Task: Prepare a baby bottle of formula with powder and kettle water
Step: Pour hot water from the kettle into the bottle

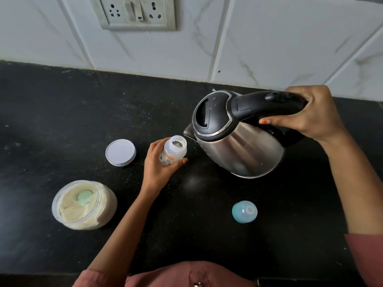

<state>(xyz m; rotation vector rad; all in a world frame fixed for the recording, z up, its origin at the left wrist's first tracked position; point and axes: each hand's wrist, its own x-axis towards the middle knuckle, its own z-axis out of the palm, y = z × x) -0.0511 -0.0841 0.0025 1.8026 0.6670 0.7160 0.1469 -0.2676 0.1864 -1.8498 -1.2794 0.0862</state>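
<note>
My left hand (155, 162) grips a small clear baby bottle (173, 151) with its top off, standing near the middle of the black counter (62, 112). My right hand (310, 112) holds the black handle of a steel kettle (240, 141), lifted and tilted left. The kettle's spout sits just right of the bottle's open mouth. No stream of water is visible. An open tub of cream formula powder (83, 205) with a green scoop (84, 196) in it stands at the front left.
The tub's white lid (120, 152) lies flat left of the bottle. The bottle's blue teat cap (244, 211) lies at the front right. A tiled wall with a socket plate (136, 12) rises behind the counter.
</note>
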